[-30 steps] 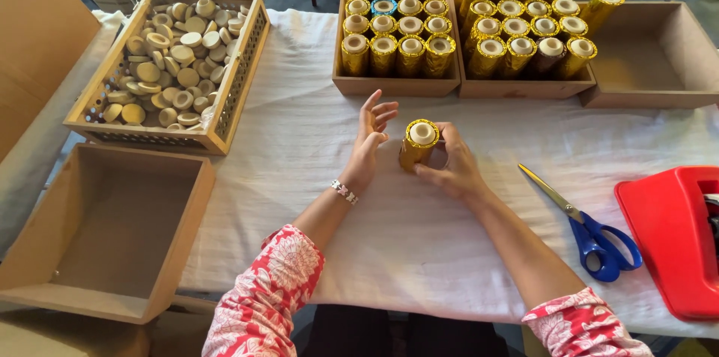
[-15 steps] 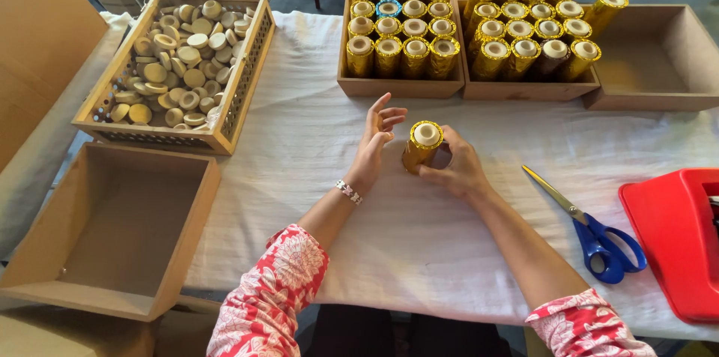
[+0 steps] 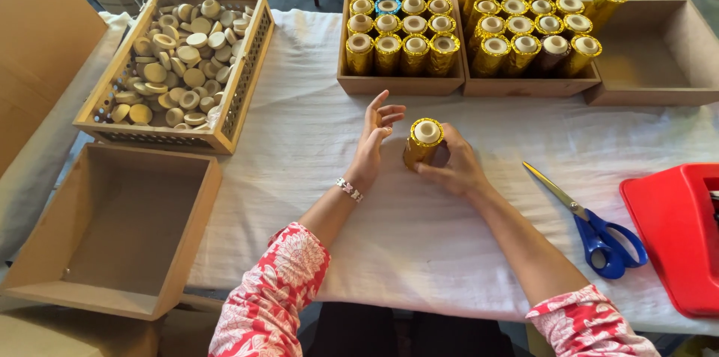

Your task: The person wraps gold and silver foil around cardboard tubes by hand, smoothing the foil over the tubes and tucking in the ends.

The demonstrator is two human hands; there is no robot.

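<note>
Presently, items on the white-clothed bench:

1. Gold tube, foil-wrapped, pale plug showing at its top. Stands near the bench middle, tilted slightly, held by the right hand, whose grip is wrapped around its right side and pinching it.
2. Left hand, just beside the tube on its left, fingers spread, holding nothing; whether it touches the foil cannot be told.
3. Two wooden trays of upright gold tubes at the far edge, one tube with a blue rim. Beside them, an empty tray.
4. Perforated crate of pale round discs, far left.
5. Empty wooden box, near left.
6. Blue-handled scissors, right of the hand, blades pointing inward.
7. Red case, far right.

Risk, as judged: the one-sided hold could let the tilted tube tip or roll; a tight squeeze may crease the foil; a sweeping right forearm could catch the scissors.
</note>
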